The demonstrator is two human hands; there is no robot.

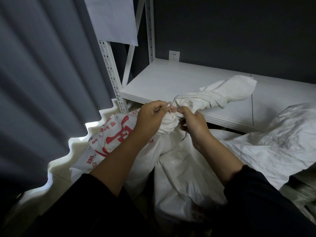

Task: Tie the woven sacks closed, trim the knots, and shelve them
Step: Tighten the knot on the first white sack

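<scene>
A white woven sack (172,168) with red printed characters stands in front of me, its neck bunched together just below the shelf edge. The loose top of the sack (222,93) flops onto the shelf board. A thin white string (171,112) wraps the gathered neck. My left hand (150,117) pinches the string from the left side. My right hand (193,122) grips the bunched neck and string from the right. Both hands meet at the neck, and the knot itself is mostly hidden by my fingers.
A white metal shelf (162,79) with slotted uprights (111,65) stands behind the sack. A second white woven sack (273,142) lies to the right. Grey curtains (42,74) hang at left. A wall socket (174,55) sits above the shelf board.
</scene>
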